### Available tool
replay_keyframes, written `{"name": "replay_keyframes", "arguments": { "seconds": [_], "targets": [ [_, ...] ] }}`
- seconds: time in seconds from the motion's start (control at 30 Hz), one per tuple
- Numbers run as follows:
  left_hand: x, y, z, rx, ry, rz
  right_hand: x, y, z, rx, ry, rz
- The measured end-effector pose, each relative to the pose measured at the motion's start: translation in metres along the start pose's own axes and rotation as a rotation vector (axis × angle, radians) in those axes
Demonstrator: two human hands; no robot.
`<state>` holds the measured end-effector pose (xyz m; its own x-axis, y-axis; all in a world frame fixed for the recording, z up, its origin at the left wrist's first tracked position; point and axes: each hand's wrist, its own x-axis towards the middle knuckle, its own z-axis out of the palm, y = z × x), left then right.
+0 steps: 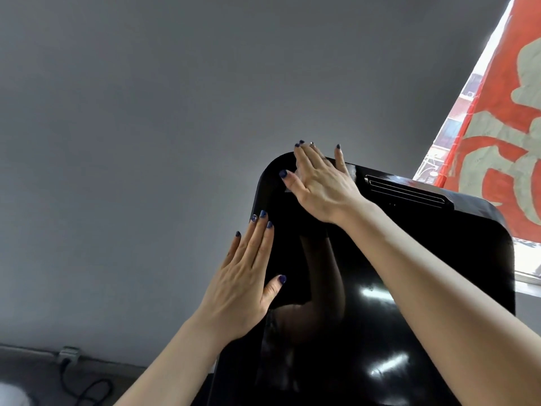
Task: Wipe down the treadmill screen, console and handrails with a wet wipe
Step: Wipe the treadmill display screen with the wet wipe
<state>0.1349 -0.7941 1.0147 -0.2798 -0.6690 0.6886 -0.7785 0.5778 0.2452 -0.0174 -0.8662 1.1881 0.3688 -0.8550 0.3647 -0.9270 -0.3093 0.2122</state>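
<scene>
- Grey wall point(146, 112) behind; red banner point(503, 136) at window, right.
- Black glossy treadmill screen point(409, 288) centre-right, tilted.
- Right hand point(319, 186), fingers straight, presses wet wipe point(298, 173) flat on screen's top-left corner.
- Left hand point(246, 285), fingers straight, rests on screen's left edge, holding nothing.

Evenly lit by soft daylight from the window point(456, 124) at upper right, overexposed there. Bright streaks of glare and a dim arm reflection on the glossy black screen point(380, 332). Slightly soft throughout, wide-angle bending at the edges, lower left corner dark and blurred
</scene>
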Motion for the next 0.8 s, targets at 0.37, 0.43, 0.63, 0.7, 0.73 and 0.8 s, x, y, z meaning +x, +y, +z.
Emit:
{"name": "replay_keyframes", "arguments": {
  "seconds": [0.37,0.43,0.63,0.7,0.73,0.8],
  "targets": [
    [-0.029,0.007,0.002,0.001,-0.022,-0.045,-0.004,0.004,-0.001,-0.180,0.043,-0.255],
    [-0.033,0.008,0.002,0.001,-0.037,-0.045,-0.010,-0.002,0.004,-0.153,0.048,-0.257],
    [-0.044,0.007,0.002,0.015,-0.066,-0.052,-0.012,-0.004,0.006,-0.197,0.155,-0.524],
    [-0.046,0.008,0.002,0.006,-0.070,-0.061,-0.001,-0.001,0.001,-0.170,0.203,-0.602],
    [-0.047,0.009,0.002,0.005,-0.069,-0.063,0.001,-0.003,-0.003,-0.173,0.219,-0.623],
    [-0.050,0.010,0.002,0.004,-0.080,-0.068,-0.002,-0.011,-0.019,-0.187,0.171,-0.563]
  ]
}}
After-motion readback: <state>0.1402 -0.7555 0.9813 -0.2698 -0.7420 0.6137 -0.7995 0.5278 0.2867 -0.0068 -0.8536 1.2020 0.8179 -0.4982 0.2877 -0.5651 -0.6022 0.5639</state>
